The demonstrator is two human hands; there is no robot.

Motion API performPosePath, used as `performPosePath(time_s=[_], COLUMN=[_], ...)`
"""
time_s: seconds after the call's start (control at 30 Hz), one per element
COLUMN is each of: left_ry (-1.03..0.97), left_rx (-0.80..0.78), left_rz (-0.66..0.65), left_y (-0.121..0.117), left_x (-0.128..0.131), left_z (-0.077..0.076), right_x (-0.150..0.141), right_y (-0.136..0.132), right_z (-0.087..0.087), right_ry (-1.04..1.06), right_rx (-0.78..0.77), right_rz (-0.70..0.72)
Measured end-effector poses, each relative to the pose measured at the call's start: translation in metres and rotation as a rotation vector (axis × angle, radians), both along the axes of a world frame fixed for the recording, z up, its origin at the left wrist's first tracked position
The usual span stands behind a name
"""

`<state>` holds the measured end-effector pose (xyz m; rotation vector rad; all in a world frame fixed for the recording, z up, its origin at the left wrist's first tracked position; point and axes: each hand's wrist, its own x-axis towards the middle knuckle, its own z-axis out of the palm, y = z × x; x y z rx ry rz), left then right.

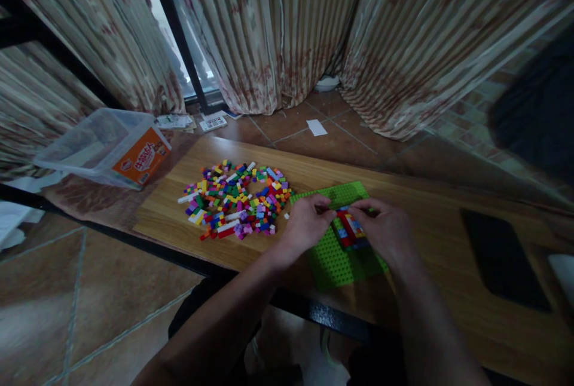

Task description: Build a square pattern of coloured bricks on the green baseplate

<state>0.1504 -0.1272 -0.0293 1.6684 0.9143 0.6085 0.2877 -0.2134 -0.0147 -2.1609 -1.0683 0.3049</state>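
Observation:
A green studded baseplate point(332, 260) lies on the wooden table top, with a small build of red, blue and yellow toy bricks point(350, 227) on it. My left hand point(308, 221) is over the plate's left part, its fingers curled and its thumb tip close to the build's upper left. From the other side my right hand point(381, 221) reaches in, thumb and fingertips pinched at the build's upper edge. Whatever sits between the fingertips of either hand is hidden or too small to name. Left of the plate, loose toy bricks point(242, 199) of many colours are spread out.
A clear plastic bin point(96, 147) with an orange label stands beyond the table's left end. On the wooden table point(430, 224) a dark flat slab point(502, 257) lies at the right. Striped curtains point(251, 33) hang behind; a white paper point(316, 128) is on the tiled floor.

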Motion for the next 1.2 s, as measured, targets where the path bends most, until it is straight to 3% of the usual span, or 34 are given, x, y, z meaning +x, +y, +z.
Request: performPosePath(time_s=[0.5, 0.63, 0.77, 0.87, 1.0, 1.1, 1.2], left_ry=[0.055, 0.051, 0.121, 0.139, 0.186, 0.257, 0.318], left_rx=[-0.001, 0.014, 0.073, 0.189, 0.504, 0.681, 0.762], left_rz=[0.049, 0.005, -0.024, -0.031, -0.124, -0.231, -0.284], left_y=[-0.003, 0.000, 0.000, -0.007, -0.020, -0.027, -0.030], left_x=[0.004, 0.000, -0.002, -0.003, -0.006, -0.007, -0.006], left_z=[-0.001, -0.003, 0.001, 0.006, 0.009, 0.006, 0.000], right_x=[-0.003, 0.013, 0.034, 0.040, 0.035, 0.032, 0.030], right_y=[0.000, -0.008, -0.017, -0.020, -0.018, -0.015, -0.014], right_z=[0.003, 0.006, 0.008, 0.007, 0.006, 0.004, -0.001], right_ry=[0.007, 0.136, 0.089, 0.038, 0.014, 0.015, 0.018], right_rx=[0.006, 0.121, 0.193, 0.130, 0.077, 0.031, -0.008], right_rz=[-0.009, -0.158, -0.363, -0.357, -0.275, -0.188, -0.095])
